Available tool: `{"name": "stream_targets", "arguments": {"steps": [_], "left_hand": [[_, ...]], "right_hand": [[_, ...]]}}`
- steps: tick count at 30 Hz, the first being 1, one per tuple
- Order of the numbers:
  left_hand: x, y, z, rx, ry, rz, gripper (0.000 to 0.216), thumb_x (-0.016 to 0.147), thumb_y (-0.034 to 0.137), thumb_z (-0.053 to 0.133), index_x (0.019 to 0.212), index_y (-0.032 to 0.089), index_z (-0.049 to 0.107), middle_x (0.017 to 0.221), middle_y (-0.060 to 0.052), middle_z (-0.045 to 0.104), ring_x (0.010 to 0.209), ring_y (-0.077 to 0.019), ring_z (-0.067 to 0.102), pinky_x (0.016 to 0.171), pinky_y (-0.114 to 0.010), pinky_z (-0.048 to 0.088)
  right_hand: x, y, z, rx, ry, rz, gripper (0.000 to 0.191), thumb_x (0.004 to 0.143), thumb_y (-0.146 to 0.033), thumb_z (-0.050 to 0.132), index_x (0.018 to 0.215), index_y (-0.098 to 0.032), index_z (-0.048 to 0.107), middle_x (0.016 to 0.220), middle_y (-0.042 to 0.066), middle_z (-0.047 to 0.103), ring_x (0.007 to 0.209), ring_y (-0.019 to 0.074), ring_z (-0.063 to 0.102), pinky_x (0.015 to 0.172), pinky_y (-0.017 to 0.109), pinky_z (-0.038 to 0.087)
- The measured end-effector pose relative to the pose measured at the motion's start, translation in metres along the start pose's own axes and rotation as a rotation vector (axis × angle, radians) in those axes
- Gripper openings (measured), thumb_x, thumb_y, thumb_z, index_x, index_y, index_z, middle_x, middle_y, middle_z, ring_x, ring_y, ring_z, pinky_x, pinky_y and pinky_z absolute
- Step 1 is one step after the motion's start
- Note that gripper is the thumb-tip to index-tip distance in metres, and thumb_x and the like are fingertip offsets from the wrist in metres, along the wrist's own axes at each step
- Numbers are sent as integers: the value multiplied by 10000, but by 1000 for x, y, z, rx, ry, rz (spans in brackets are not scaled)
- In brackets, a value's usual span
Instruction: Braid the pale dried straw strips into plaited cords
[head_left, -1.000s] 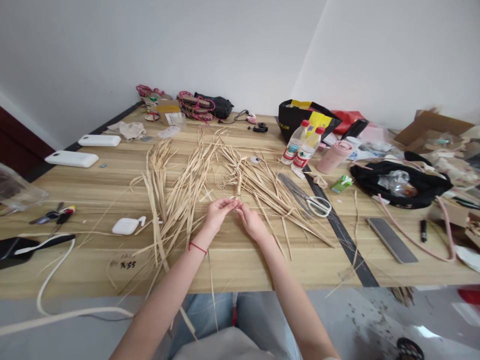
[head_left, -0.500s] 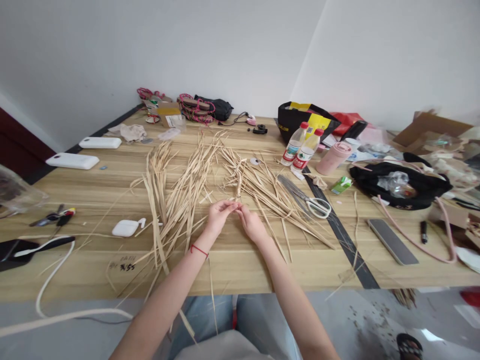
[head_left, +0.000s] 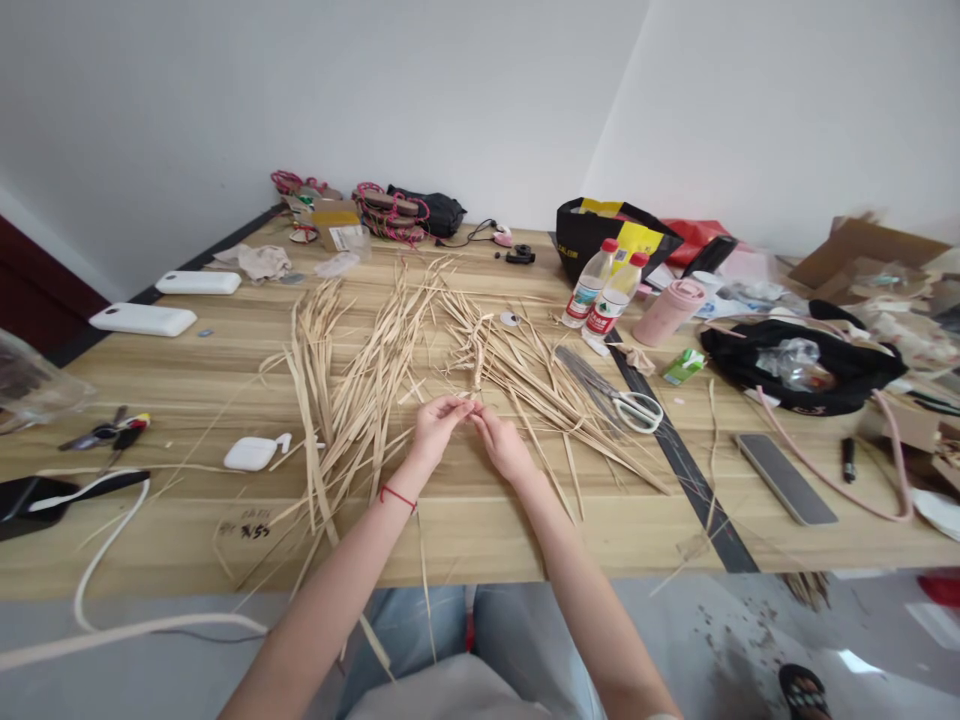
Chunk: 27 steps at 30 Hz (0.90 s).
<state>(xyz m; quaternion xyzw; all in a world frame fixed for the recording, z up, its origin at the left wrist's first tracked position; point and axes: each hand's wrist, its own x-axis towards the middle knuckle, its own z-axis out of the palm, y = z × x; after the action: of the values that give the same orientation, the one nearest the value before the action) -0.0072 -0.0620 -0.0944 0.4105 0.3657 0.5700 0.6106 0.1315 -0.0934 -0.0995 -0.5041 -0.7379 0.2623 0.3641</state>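
Observation:
My left hand (head_left: 435,430), with a red cord at the wrist, and my right hand (head_left: 502,445) meet fingertip to fingertip above the table. Both are closed in a pinch on the near end of a short straw braid (head_left: 478,368), which runs away from me with loose ends at its far tip. The exact grip is hidden by my fingers. To the left lies a wide spread of dry straw strips (head_left: 379,365). More straw strips (head_left: 540,385) fan out on the right, beside scissors (head_left: 636,411) with white handles.
Two water bottles (head_left: 611,295) and a pink cup (head_left: 670,312) stand back right, near a black-and-yellow bag (head_left: 581,240). A grey phone (head_left: 786,478) and black pouch (head_left: 720,350) lie on the right. A white earphone case (head_left: 250,454) and white power banks (head_left: 142,319) are on the left.
Both hands keep pinching the straw braid in almost the same spot, with only tiny finger shifts. The view has tilted very slightly.

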Motion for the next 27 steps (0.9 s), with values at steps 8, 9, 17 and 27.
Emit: {"name": "stream_targets", "arguments": {"steps": [8,9,17,27], "left_hand": [[1,5,-1,-37,12,-35,245,612,300,800,720,125,668,761,-49,716,742,-168,669,806,-340,526],[1,4,-1,-14,7,-28,244,612,304,798,714,123,670,756,-52,716,732,-167,667,791,-332,528],[0,2,0,110,21,23,239,620,331,783,710,136,679,757,-56,717,726,-176,663,737,-318,539],[-2,10,-2,49,22,-12,315,649,349,767,838,133,636,872,-86,719,804,-208,686,800,-384,547]], "right_hand": [[4,2,2,-70,-6,15,181,952,-305,399,1048,-213,521,1016,110,672,923,219,638,780,325,464],[3,1,2,-100,-15,28,195,957,-299,382,1067,-210,517,1018,117,674,913,222,643,765,320,463],[0,-11,-3,-291,-88,64,309,980,-313,280,1090,-166,528,813,106,684,686,220,643,633,276,408],[2,-4,0,44,10,-20,286,960,-321,321,795,-208,526,679,15,557,632,164,517,649,267,372]]}}
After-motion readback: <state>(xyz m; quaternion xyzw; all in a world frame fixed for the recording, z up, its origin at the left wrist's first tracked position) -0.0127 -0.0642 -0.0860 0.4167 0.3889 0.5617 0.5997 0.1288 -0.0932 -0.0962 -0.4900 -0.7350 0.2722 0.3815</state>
